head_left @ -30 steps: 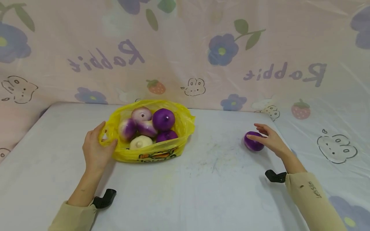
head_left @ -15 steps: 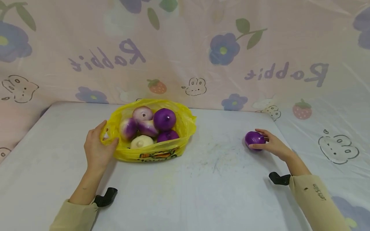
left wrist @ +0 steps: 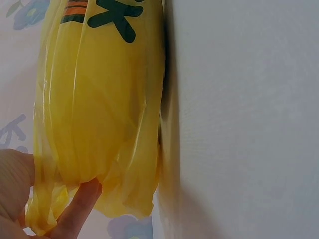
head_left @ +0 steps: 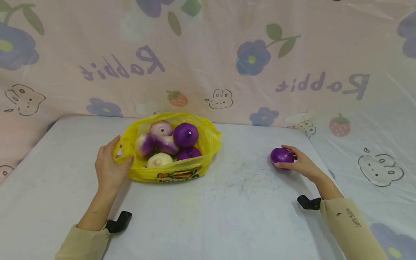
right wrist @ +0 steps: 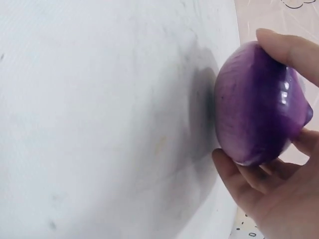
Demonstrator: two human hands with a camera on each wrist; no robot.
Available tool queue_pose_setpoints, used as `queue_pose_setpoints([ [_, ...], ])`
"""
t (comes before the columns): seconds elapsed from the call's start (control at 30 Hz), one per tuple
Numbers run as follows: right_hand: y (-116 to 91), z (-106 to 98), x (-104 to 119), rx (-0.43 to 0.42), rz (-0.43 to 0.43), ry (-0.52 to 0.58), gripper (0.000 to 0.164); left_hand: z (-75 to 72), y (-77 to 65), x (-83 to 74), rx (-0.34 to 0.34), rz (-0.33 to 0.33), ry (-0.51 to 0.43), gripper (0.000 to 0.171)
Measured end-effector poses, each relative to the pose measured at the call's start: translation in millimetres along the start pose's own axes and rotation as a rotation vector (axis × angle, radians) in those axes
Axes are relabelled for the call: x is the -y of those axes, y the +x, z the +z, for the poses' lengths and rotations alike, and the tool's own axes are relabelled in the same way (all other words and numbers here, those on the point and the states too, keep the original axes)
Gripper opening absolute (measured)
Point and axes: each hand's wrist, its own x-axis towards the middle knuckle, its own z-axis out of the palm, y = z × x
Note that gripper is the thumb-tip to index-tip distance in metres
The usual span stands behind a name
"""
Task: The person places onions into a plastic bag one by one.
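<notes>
A yellow plastic bag [head_left: 210,142] stands with its mouth spread on the left half of the table. Inside are several onions, among them a purple one [head_left: 186,135], a pale pinkish one [head_left: 161,129] and a white one [head_left: 160,160]. My left hand [head_left: 109,168] holds the bag's left edge; in the left wrist view, thumb and fingers lie around the gathered yellow film [left wrist: 99,114]. At the right, my right hand [head_left: 303,165] grips another purple onion [head_left: 281,155] between thumb and fingers. A shadow lies beside this onion [right wrist: 254,104] in the right wrist view.
The white-covered table [head_left: 208,213] bears faint dark smudges [head_left: 242,177] between the bag and the right hand. A printed curtain [head_left: 201,54] with flowers and rabbits hangs behind the table's back edge. Black wrist mounts [head_left: 119,222] stick out beside both sleeves.
My right hand has closed its fingers around the purple onion and moved it slightly to the left. The left hand keeps its hold on the bag.
</notes>
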Motion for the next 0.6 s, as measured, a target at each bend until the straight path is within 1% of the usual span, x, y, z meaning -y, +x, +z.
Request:
queue_pose_setpoints([
  [0.13, 1.8, 3.5, 4.9, -0.013, -0.011, 0.002, 0.090, 0.2, -0.6, 0.2, 0.012, -0.010, 0.003, 0.061],
  [0.4, 10.7, 11.3, 17.4, -0.017, -0.034, 0.058, 0.087, -0.5, -2.5, 2.1, 0.028, -0.044, 0.009, 0.064],
  [0.6, 14.5, 20.2, 27.2, -0.036, -0.074, 0.096, 0.084, 0.1, -1.6, 3.1, 0.042, -0.034, 0.008, 0.063],
])
